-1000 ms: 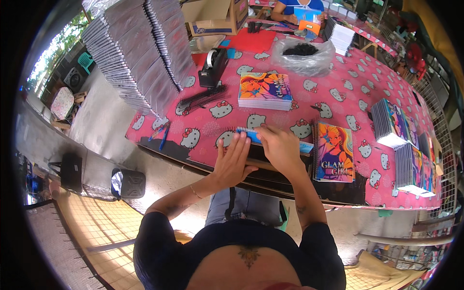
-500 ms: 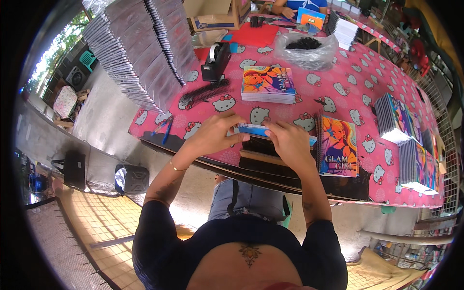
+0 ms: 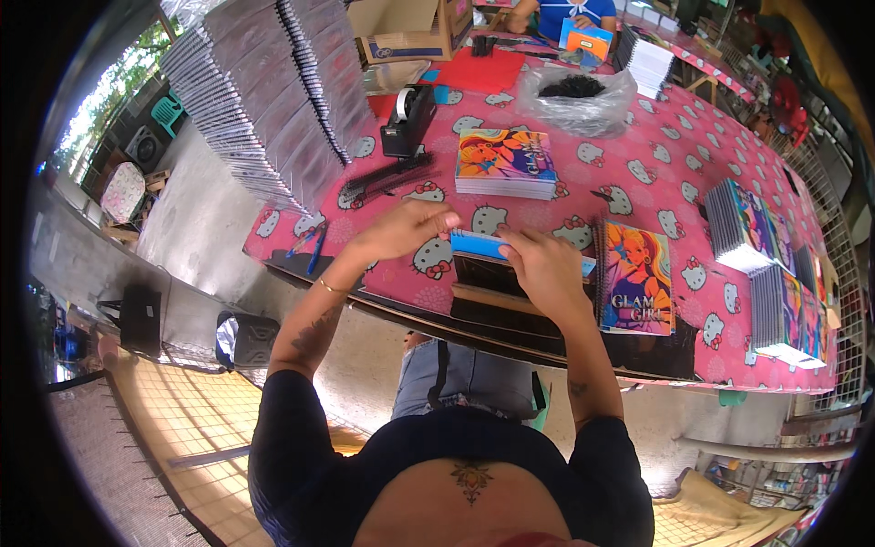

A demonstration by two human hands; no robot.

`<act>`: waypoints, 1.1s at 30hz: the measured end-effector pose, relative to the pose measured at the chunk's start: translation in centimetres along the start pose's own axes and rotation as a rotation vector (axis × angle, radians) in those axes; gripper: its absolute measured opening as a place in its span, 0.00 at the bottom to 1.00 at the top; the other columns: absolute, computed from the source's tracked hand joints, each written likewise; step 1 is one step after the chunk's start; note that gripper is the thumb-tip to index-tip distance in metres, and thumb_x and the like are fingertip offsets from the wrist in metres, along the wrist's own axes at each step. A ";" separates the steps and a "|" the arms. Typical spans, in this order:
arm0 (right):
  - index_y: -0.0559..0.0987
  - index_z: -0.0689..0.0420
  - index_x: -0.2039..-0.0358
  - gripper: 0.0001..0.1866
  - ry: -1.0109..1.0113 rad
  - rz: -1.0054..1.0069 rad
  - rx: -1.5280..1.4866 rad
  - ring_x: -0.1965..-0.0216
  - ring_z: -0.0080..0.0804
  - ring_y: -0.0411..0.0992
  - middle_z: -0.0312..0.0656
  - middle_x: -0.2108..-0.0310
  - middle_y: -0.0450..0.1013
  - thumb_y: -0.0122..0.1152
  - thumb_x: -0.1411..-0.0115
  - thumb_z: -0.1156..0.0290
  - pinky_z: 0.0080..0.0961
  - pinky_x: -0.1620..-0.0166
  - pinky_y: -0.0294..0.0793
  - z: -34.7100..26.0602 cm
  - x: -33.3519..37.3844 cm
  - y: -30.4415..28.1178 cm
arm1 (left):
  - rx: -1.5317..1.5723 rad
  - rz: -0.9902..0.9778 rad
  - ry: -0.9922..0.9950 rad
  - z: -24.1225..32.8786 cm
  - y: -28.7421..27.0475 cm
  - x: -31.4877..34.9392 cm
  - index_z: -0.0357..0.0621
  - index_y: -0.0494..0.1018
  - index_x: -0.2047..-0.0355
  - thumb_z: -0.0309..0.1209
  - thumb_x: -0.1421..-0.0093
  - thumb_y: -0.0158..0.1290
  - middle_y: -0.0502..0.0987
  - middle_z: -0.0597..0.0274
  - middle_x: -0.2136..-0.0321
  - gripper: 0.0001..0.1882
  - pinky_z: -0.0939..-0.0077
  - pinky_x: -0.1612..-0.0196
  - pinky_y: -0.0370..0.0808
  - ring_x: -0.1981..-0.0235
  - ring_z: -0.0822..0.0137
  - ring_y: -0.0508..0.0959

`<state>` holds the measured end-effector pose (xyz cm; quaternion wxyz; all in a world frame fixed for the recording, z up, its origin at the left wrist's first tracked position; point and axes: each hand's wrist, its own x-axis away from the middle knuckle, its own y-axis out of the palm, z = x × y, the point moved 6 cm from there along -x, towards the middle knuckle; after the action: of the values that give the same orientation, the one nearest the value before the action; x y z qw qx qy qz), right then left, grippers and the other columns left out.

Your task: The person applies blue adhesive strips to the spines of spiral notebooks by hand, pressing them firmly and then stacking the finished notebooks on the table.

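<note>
A notebook with a blue face (image 3: 478, 244) is held on edge near the table's front, its coil edge uppermost. My right hand (image 3: 550, 271) grips it, closed over its right part and covering much of it. At its upper left corner is my left hand (image 3: 412, 228), thumb and fingertips pinched together beside the end of the coil; whatever lies between them is too small to make out. Right of my right hand lies a spiral notebook (image 3: 640, 278) with a colourful illustrated cover. Beyond my hands sits a stack of unbound illustrated books (image 3: 506, 162).
Loose black coils (image 3: 387, 178) lie near a black tape dispenser (image 3: 408, 121). Tall stacks of wrapped notebooks (image 3: 246, 100) stand at left, finished notebook piles (image 3: 775, 273) at right. A plastic bag (image 3: 579, 96) holds black coils. Another person (image 3: 574, 18) handles a notebook across the table.
My left hand has shifted slightly up and left, its thumb coming off the notebook's front face. More of the blue face shows. My right hand keeps its grip.
</note>
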<state>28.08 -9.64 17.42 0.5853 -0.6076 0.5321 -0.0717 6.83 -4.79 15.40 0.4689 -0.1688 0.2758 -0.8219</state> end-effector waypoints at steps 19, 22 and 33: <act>0.83 0.52 0.58 0.11 0.031 -0.045 -0.035 0.67 0.43 0.78 0.40 0.66 0.79 0.62 0.41 0.66 0.38 0.64 0.77 0.4 0.0 0.1 | -0.776 0.170 0.067 1.2 3.5 1.0 0.38 0.62 0.34 0.49 0.33 0.47 0.64 0.52 0.34 0.34 0.30 0.32 0.38 0.30 0.51 0.59; 0.83 0.52 0.58 0.11 0.018 -0.039 -0.024 0.67 0.43 0.78 0.40 0.66 0.79 0.62 0.40 0.66 0.39 0.64 0.77 0.2 -0.1 0.2 | -0.917 0.323 0.226 1.5 3.7 1.5 0.36 0.60 0.34 0.52 0.36 0.50 0.61 0.50 0.32 0.39 0.30 0.32 0.40 0.29 0.48 0.57; 0.82 0.52 0.56 0.12 -0.025 -0.017 -0.012 0.66 0.45 0.77 0.41 0.66 0.78 0.62 0.40 0.67 0.39 0.61 0.75 0.5 0.3 0.0 | -1.086 0.646 0.142 2.3 8.0 1.0 0.30 0.57 0.33 0.61 0.38 0.50 0.54 0.33 0.31 0.48 0.27 0.33 0.36 0.28 0.38 0.50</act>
<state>28.51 -9.51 17.10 0.5878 -0.6164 0.5197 -0.0659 12.98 -9.58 12.36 0.5212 -0.2360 0.7208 -0.3913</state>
